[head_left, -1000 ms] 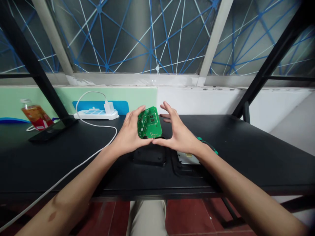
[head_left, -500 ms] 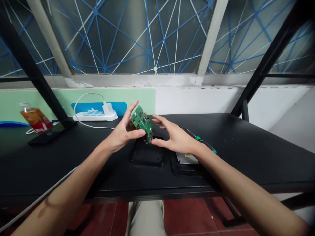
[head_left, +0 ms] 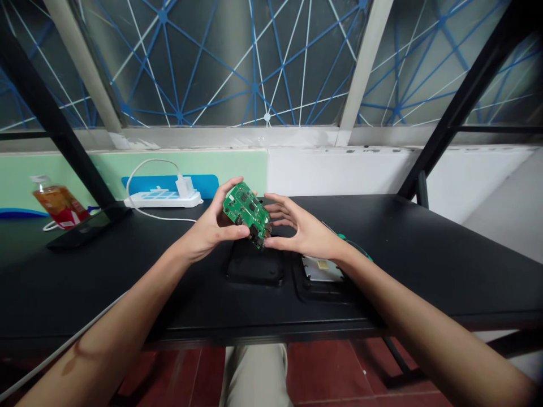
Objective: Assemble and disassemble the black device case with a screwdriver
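A green circuit board (head_left: 246, 212) is held tilted above a black plastic case half (head_left: 254, 267) on the black table (head_left: 424, 265). My left hand (head_left: 212, 226) grips the board's left edge between thumb and fingers. My right hand (head_left: 299, 229) touches the board's right lower corner with thumb and fingertips, the other fingers spread. To the right of the black case half lies a second black shell holding a silver metal plate (head_left: 322, 269).
A green-handled screwdriver (head_left: 354, 246) lies behind my right wrist. At the back left sit a white power strip (head_left: 163, 198) with a plugged charger and white cable, a dark tablet-like slab (head_left: 80, 226), and an orange drink bottle (head_left: 57, 206). Black frame posts rise on both sides.
The board was facing me flat; it has been turned over and tilted so its component side shows. My right hand has closed in onto its right corner.
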The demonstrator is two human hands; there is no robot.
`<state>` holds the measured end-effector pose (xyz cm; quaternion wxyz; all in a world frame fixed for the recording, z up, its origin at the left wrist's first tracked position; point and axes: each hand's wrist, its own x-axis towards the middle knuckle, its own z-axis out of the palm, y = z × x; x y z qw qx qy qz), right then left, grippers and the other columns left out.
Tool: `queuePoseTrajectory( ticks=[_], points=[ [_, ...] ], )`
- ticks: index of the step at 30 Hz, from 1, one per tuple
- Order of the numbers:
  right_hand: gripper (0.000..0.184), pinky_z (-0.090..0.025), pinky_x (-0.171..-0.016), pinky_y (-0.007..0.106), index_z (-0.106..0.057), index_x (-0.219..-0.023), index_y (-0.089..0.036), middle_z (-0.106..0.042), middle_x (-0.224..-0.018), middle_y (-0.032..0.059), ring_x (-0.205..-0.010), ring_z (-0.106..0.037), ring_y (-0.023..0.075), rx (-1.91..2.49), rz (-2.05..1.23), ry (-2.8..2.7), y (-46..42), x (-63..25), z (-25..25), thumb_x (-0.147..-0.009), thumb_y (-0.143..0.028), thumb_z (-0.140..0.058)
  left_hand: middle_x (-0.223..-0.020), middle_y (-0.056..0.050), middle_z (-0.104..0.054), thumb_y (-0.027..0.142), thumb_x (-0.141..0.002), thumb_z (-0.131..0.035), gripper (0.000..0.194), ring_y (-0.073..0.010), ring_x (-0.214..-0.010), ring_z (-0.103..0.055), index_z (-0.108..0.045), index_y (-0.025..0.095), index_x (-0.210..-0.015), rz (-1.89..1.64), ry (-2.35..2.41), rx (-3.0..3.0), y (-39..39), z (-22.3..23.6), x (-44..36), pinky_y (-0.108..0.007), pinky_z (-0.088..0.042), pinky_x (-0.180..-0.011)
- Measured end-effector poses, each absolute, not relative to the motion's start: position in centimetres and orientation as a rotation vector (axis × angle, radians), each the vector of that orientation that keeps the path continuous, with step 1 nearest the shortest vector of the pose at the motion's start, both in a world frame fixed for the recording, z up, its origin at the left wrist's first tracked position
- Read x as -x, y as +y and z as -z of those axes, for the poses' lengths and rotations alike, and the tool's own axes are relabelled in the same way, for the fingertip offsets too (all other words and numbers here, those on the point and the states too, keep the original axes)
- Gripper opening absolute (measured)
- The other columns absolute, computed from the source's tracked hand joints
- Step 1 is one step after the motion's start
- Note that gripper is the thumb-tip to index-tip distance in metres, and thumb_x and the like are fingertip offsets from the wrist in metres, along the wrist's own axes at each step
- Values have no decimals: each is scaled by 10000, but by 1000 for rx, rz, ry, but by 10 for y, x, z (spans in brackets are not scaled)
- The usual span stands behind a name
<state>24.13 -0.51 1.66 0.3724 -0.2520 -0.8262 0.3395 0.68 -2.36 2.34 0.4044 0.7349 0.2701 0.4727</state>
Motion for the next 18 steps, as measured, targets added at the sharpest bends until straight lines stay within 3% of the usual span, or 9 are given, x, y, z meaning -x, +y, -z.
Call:
queuePoseTrajectory(
  ticks=[9,15,18],
  points=[
    [1010,-415,-1153,495,-353,-1420,-236,-503,-1343,106,-1223,-553,241,642,-1271,-1829,0,-245,-25,-565,-272,-892,-1495,-88,-436,343,-688,-866,922,-342,-1354,-460,-278,349,-1398,-1228,598,-1677,-23,-19,-7,-486,-429,-1090],
    [983,-393,-1171,486,-329,-1438,-221,-518,-1390,112,-1250,-556,241,692,-1199,-1935,4,-250,-23,-618,-288,-867,-1439,-113,-471,349,-664,-875,986,-360,-1307,-501,-235,319,-1413,-1195,690,-1712,-24,-22,-7,-505,-425,-1084],
    [970,-391,-1176,477,-316,-1446,-224,-531,-1409,109,-1269,-559,238,720,-1096,-2016,5,-252,-20,-643,-328,-850,-1480,-143,-412,368,-660,-872,1033,-385,-1341,-458,-201,297,-1442,-1144,786,-1803,-25,-24,-4,-537,-379,-1118]
  ],
)
